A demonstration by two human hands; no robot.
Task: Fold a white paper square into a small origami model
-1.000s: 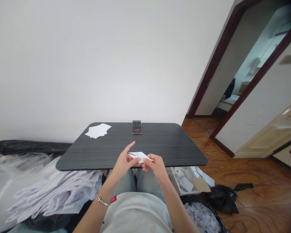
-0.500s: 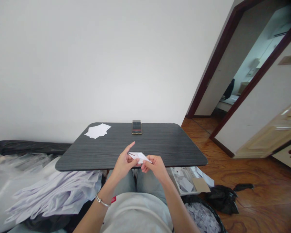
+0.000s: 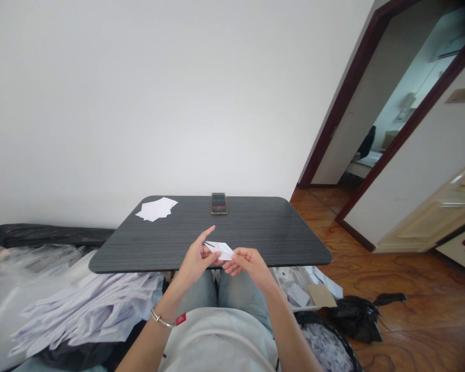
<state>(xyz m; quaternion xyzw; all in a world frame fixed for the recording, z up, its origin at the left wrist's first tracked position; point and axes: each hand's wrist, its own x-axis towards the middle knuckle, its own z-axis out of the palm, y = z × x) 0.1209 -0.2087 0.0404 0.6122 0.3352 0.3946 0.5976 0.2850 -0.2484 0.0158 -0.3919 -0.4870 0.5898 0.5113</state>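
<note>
A small folded piece of white paper (image 3: 221,250) is held between both hands above the near edge of the dark table (image 3: 263,227). My left hand (image 3: 196,261) grips its left end, thumb on top and index finger pointing up and away. On the right end, my right hand (image 3: 248,264) pinches the paper between thumb and fingers. The fingers beneath the paper are partly hidden. Farther back on the left of the table lies a loose stack of white paper sheets (image 3: 155,209).
A phone (image 3: 219,204) sits at the table's back edge. Left of the table is a heap of white folded sheets (image 3: 89,310). On the right are a box of papers (image 3: 294,289), a black bag of paper pieces (image 3: 327,346) and another black bag (image 3: 356,318) on the floor.
My right hand's fingers have shifted slightly on the right end of the folded paper, with the thumb now higher. The left hand has barely moved.
</note>
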